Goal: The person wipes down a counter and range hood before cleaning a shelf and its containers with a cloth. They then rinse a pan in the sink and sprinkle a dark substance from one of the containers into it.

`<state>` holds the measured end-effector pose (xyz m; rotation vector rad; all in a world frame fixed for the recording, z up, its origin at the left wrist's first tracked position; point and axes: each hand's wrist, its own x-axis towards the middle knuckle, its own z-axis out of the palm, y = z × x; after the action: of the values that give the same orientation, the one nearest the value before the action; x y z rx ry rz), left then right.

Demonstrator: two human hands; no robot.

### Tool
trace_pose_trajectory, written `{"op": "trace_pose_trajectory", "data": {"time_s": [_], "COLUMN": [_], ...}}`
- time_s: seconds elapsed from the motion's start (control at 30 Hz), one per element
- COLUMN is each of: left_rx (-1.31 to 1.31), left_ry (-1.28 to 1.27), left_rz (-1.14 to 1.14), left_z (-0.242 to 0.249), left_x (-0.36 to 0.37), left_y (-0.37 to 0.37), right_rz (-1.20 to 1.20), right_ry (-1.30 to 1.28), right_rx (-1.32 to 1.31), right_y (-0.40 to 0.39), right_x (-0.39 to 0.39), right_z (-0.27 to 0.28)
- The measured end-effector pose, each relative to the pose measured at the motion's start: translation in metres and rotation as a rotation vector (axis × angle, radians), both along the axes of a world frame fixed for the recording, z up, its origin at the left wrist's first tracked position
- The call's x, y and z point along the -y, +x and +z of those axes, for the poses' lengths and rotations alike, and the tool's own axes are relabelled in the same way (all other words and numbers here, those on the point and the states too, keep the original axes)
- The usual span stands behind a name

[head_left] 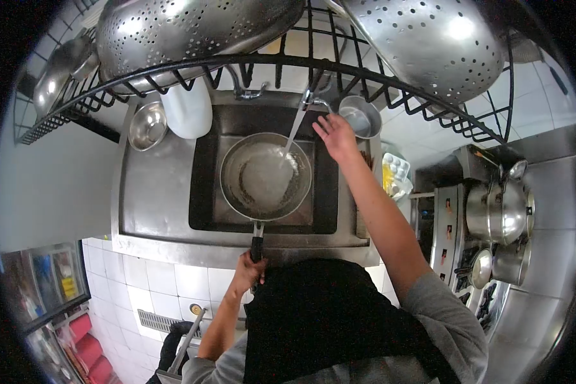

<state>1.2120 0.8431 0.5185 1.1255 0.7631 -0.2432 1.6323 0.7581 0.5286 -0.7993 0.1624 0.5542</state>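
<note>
My left hand [248, 271] is wrapped round the black handle of a frying pan [265, 176], which I hold over the sink [201, 192]. Water [293, 131] streams from the faucet [308, 99] into the pan, and a dark ring shows around its inside. My right hand [336, 136] is raised beside the faucet, fingers stretched and apart, with nothing in it. Close to that hand, a metal pot [360, 117] stands at the sink's back right corner.
Overhead hangs a black wire rack [269, 61] with large perforated colanders [429, 45]. A metal bowl [148, 125] and a white plastic jug [187, 110] stand left of the basin. At right are an egg carton [397, 173] and a stove with stacked pots [498, 211].
</note>
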Motion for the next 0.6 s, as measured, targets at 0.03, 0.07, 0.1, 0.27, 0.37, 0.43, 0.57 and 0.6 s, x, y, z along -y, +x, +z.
{"op": "trace_pose_trajectory", "data": {"time_s": [0.03, 0.07, 0.1, 0.27, 0.37, 0.43, 0.57, 0.6], "left_rx": [0.003, -0.015, -0.032, 0.107, 0.104, 0.136, 0.044, 0.06], "left_ry": [0.004, 0.001, 0.0, 0.035, 0.157, 0.189, 0.348, 0.357], "left_rz": [-0.004, 0.002, 0.007, 0.037, -0.051, -0.044, -0.181, -0.19], "left_z": [-0.002, -0.007, -0.005, 0.014, 0.015, 0.026, 0.036, 0.044], "left_x": [0.0, 0.001, 0.001, 0.008, 0.005, 0.008, 0.001, 0.001], "left_y": [-0.001, -0.003, -0.002, -0.006, -0.01, -0.013, -0.024, -0.024], "right_rz": [0.003, 0.005, -0.002, -0.103, -0.098, -0.087, -0.007, 0.038], "right_ry": [-0.008, -0.015, -0.009, -0.164, -0.264, -0.305, -0.207, -0.168], "right_rx": [-0.007, -0.014, -0.009, 0.005, 0.005, 0.035, 0.129, 0.231], "right_y": [0.0, 0.0, -0.001, -0.002, 0.026, 0.037, 0.022, 0.007], "right_x": [-0.001, -0.001, -0.001, -0.022, -0.041, -0.048, -0.005, 0.013], "right_z": [0.001, 0.001, 0.003, 0.03, 0.038, 0.04, 0.032, 0.031]}}
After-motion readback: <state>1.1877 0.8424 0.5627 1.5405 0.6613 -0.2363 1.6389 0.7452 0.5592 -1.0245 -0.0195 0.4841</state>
